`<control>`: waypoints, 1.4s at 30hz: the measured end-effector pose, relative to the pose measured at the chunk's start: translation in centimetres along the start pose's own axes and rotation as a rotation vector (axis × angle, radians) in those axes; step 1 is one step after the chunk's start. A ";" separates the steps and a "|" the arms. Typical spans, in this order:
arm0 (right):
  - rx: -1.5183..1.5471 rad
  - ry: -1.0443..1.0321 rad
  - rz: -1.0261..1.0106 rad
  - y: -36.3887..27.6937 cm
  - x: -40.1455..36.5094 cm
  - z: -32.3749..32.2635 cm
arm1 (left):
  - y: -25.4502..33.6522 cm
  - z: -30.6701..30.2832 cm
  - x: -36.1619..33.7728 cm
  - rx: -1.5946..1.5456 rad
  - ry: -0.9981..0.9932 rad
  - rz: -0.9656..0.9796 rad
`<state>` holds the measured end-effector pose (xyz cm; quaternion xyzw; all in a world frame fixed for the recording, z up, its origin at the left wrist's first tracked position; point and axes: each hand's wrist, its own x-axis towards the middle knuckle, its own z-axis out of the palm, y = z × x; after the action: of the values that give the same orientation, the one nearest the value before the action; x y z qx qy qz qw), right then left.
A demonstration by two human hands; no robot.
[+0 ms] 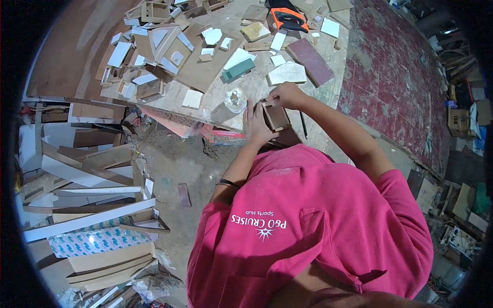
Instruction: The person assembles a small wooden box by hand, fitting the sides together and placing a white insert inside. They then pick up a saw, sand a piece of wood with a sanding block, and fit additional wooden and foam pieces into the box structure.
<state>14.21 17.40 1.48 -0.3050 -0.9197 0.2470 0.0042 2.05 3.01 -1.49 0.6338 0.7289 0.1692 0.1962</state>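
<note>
A small open wooden box stands at the bench's near edge, close in front of my pink shirt. My left hand wraps around its left side, fingers pointing up along the wall. At the box's upper edge, my right hand is closed with the fingertips pinched together at the rim; what they pinch is too small to make out. A clear plastic cup is just left of the left hand. To the right of the box lies a thin dark stick-like tool.
On the bench lie a handsaw with an orange handle, a green block, a maroon board and a white-faced offcut. Wooden pieces pile up at the back left. Boards and strips crowd the floor at left.
</note>
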 end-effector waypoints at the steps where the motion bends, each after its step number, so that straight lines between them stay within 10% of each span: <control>1: -0.007 -0.049 -0.017 0.1 0.3 -0.2 | 0.0 -0.1 0.0 -0.005 -0.012 0.016; 6: 0.109 -0.227 0.005 1.5 0.7 -1.2 | 0.0 -0.3 0.0 -0.048 0.014 0.039; 8: 0.600 -0.153 0.100 3.6 0.5 0.1 | 0.4 -0.7 -0.1 -0.094 0.003 -0.008; 26: 0.059 0.061 -0.082 0.8 -0.7 0.8 | 0.0 -0.1 0.0 -0.113 0.037 0.009; 35: 0.147 -0.336 0.025 1.5 0.1 -0.9 | -0.3 0.2 0.2 -0.085 0.050 0.028; 37: 1.026 -0.245 0.246 2.3 -1.0 -0.7 | -0.3 -0.3 0.2 -0.090 0.043 0.024; 42: 1.101 -0.263 0.041 0.1 -4.3 -2.1 | -1.7 -0.3 0.7 -0.710 0.099 0.005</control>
<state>18.13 15.98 3.95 -0.2423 -0.6418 0.7263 0.0433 0.39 3.43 -2.13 0.5189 0.6319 0.4427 0.3682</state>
